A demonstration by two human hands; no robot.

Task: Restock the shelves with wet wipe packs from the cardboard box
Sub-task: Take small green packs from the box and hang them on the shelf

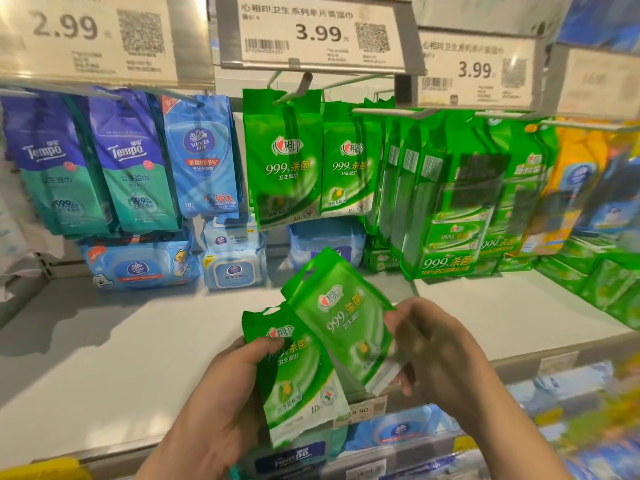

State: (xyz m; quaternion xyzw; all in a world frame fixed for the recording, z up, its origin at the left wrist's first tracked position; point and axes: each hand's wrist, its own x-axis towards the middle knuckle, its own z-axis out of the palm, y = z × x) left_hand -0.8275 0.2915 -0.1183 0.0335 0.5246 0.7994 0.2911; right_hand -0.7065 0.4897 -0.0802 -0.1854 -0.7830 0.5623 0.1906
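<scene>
Both hands are busy with green wet wipe packs: my left hand has its thumb curled over the front of one pack and its fingers behind it, while my right hand pinches the lower right edge of a second pack that overlaps the first from above and to the right. I hold them fanned apart like this, I think, so that I can separate one and get at the punched hole in its top edge. My landmark is the 3.99 price tag at the top centre. Directly under it a metal peg sticks out with matching green packs already hanging on it, and more of the same hang just behind and to the right of those. My two packs are well below that tag, in front of the white shelf, so they must go up to reach the peg. Left of the tag hang blue and teal packs of other brands; right of it hang bigger green multipacks, which is why I judge the middle peg to be the right home. I cannot see the cardboard box anywhere in this view.
</scene>
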